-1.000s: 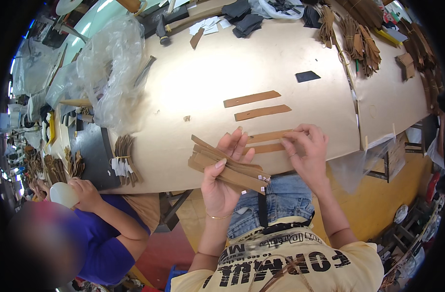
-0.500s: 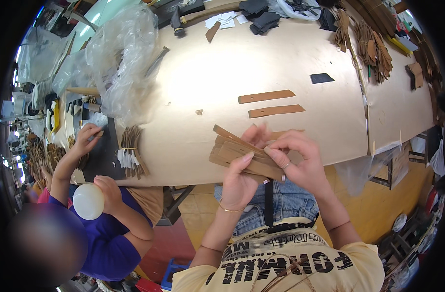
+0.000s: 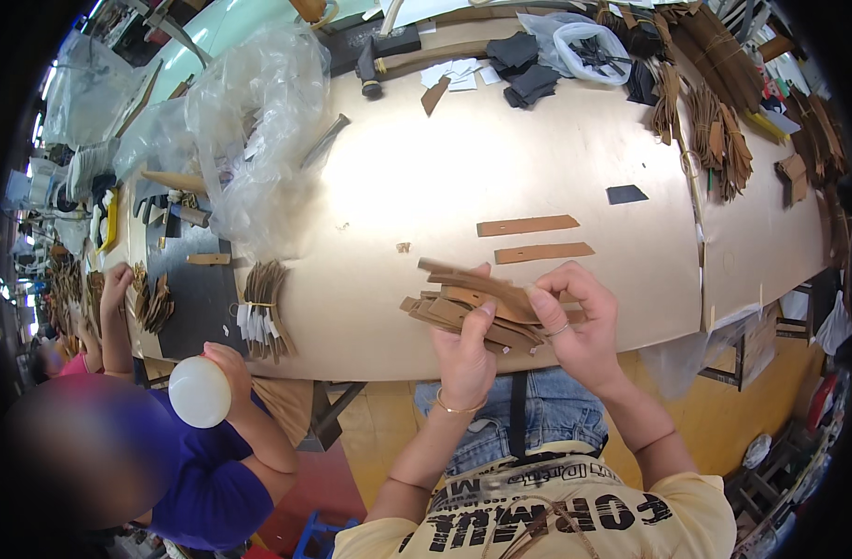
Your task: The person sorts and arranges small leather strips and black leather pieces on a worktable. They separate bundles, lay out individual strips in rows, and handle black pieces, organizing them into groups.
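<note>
My left hand (image 3: pixel 465 359) is closed around a fanned stack of brown leather strips (image 3: pixel 440 307), thumb on top, over the table's near edge. The fingers of my right hand (image 3: pixel 580 321) pinch the right end of the upper strips, which lift apart from those below. Beyond my hands, two loose leather strips lie side by side on the table: a farther strip (image 3: pixel 528 225) and a nearer strip (image 3: pixel 544 252). Each has a slanted right end. A dark, slant-cut piece (image 3: pixel 627 194) rests to their right.
A co-worker at the left holds a white round-bottomed container (image 3: pixel 200 391) beside a dark board (image 3: pixel 198 307). Tied strips (image 3: pixel 266 307) lie near that board. Clear plastic sheeting (image 3: pixel 268 140) and a hammer (image 3: pixel 368 70) are farther back; bundled strips (image 3: pixel 719 140) lie at the right.
The upper strips in my hands have fanned up and apart from the stack. The co-worker's far hand has drawn back, and a strip now lies on the dark board.
</note>
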Available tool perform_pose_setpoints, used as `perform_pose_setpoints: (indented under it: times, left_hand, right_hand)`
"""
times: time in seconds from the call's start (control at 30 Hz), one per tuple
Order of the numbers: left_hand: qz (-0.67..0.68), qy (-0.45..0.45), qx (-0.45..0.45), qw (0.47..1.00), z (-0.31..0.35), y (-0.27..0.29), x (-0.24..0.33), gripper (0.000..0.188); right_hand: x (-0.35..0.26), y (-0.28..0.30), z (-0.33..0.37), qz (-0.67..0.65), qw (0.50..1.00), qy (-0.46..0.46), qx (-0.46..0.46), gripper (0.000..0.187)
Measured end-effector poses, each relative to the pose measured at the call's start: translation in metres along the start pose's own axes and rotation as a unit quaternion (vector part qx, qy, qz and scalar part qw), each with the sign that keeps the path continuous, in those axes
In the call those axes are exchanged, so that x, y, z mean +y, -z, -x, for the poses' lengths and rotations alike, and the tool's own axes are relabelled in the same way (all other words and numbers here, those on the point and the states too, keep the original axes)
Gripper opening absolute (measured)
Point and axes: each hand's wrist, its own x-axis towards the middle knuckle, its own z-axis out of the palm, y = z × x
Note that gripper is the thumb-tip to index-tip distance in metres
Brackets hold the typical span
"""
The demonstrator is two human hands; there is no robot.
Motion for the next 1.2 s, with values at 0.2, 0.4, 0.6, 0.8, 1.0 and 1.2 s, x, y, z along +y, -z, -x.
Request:
perform_pose_setpoints:
  times: [0.2, 0.4, 0.6, 0.8, 1.0, 1.2]
  left_hand:
    - [0.008, -0.036, 0.023, 0.999, -0.012, 0.001, -0.006, 0.027]
    - [-0.047, -0.08, 0.028, 0.995, -0.019, 0.004, -0.001, 0.022]
    - [-0.124, -0.133, 0.062, 0.981, -0.018, -0.001, 0.001, 0.018]
    - [-0.251, -0.071, -0.048, 0.964, -0.018, 0.011, 0.018, 0.017]
    - [-0.245, -0.199, -0.112, 0.942, -0.011, 0.013, 0.011, 0.023]
    - [-0.065, -0.157, -0.008, 0.985, -0.009, 0.034, 0.018, 0.019]
  right_hand:
    - [0.004, 0.0, -0.018, -0.186, 0.961, -0.203, -0.039, 0.019]
    - [0.003, -0.003, -0.025, -0.162, 0.957, -0.232, -0.063, 0.012]
    - [0.006, -0.019, -0.013, -0.019, 0.999, -0.022, 0.015, 0.014]
    - [-0.004, -0.015, -0.021, 0.068, 0.992, 0.107, 0.001, 0.013]
    - [-0.005, -0.004, -0.03, -0.093, 0.993, -0.023, -0.062, 0.021]
    - [0.019, 0.027, -0.062, -0.153, 0.973, -0.169, 0.022, 0.025]
